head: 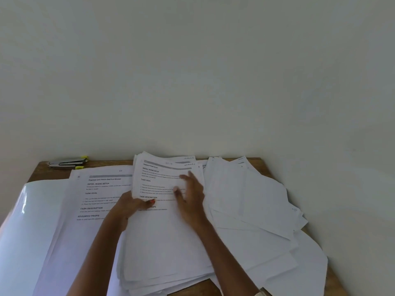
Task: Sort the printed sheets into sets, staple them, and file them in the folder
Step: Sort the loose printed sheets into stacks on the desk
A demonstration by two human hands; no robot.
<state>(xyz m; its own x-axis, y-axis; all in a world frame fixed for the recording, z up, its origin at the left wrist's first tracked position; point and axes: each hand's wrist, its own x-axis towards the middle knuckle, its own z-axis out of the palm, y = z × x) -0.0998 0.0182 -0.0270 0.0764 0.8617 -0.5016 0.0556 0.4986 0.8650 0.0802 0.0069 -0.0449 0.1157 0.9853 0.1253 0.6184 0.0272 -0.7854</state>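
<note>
At the centre of a wooden table [265, 162], the left hand [130, 207] grips the printed sheets [164, 231] by their left edge while the right hand [191, 195] rests on top, fingers spread flat. A stapler [67, 163] lies at ten o'clock, loose pages [252, 201] fan out at three o'clock, and a glossy white folder [27, 227] sits at nine.

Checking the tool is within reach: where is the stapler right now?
In the head view the stapler lies at the table's far left corner against the wall, just beyond the left printed sheet, untouched by either hand.
</note>
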